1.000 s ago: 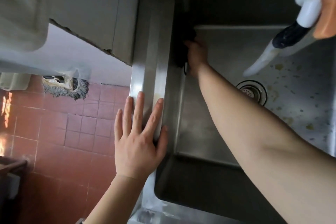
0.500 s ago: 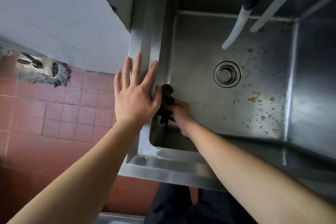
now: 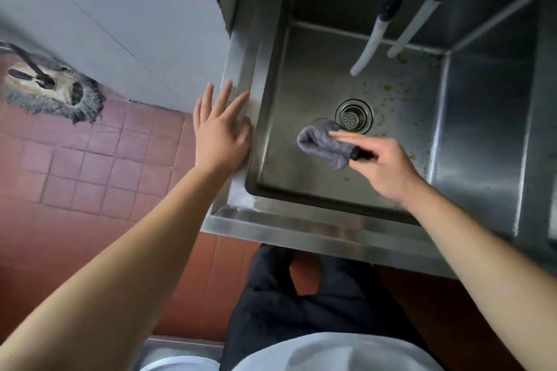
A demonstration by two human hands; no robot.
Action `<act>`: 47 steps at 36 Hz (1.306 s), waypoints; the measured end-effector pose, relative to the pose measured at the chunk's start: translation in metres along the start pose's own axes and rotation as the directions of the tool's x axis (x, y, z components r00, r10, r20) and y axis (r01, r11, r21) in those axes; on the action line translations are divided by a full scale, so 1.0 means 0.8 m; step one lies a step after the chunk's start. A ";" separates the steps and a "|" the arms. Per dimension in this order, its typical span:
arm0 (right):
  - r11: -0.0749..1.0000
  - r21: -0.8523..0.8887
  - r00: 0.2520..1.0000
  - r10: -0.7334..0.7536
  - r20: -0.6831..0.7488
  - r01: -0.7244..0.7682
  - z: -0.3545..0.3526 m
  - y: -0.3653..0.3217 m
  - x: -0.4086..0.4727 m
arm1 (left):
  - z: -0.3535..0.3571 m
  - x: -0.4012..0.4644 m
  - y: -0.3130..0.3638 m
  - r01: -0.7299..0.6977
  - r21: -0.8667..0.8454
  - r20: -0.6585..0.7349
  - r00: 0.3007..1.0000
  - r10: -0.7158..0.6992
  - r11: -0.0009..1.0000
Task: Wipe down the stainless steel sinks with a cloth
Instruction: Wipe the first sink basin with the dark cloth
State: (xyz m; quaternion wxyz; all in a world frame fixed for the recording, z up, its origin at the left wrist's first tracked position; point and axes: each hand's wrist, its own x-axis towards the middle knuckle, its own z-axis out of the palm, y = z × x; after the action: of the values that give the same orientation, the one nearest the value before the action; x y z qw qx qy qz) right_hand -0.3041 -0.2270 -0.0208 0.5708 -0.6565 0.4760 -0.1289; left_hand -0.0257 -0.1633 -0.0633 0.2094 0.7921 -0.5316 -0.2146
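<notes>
A deep stainless steel sink (image 3: 301, 190) fills the middle and right of the head view, with a round drain (image 3: 354, 115) in its floor. My right hand (image 3: 382, 166) pinches a folded grey cloth (image 3: 324, 144) and holds it over the basin, just left of the drain. My left hand (image 3: 220, 129) rests flat on the sink's left rim with fingers spread. Yellowish specks dot the basin floor toward the back and right.
Two white hoses with black collars (image 3: 373, 36) hang into the basin from the top. A grey mop head (image 3: 54, 93) lies on the red tiled floor (image 3: 90, 159) at left. A grey cabinet panel (image 3: 120, 9) stands left of the sink.
My right hand has lifted the cloth away from the sink's left inner wall and carried it toward the drain. My left hand stays on the rim. The camera has pulled back.
</notes>
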 end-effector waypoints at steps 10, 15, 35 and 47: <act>0.763 0.630 0.989 0.126 0.072 -0.143 -0.058 -0.030 -0.031 | 0.023 -0.123 0.176 -0.092 -0.458 0.058 0.989 0.133 0.884; 0.717 0.684 0.990 0.071 0.119 -0.134 -0.097 -0.044 -0.039 | 0.027 -0.116 0.257 -0.087 -0.507 -0.203 0.979 -0.021 0.858; 0.967 0.202 0.982 -0.129 -0.138 0.155 -0.182 0.020 -0.088 | 0.080 -0.108 0.401 0.189 -0.858 -0.024 0.915 -0.404 0.478; 0.942 0.334 0.997 -0.042 0.058 0.020 -0.141 0.030 -0.092 | 0.079 -0.134 0.416 0.374 -0.884 0.140 0.784 -0.605 0.281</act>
State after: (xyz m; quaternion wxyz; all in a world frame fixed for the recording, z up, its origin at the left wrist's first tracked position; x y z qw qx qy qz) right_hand -0.4335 -0.2382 0.0215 0.6864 -0.5618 0.4183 -0.1955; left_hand -0.3485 -0.1852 0.0835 0.5664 0.7084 -0.0428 -0.4190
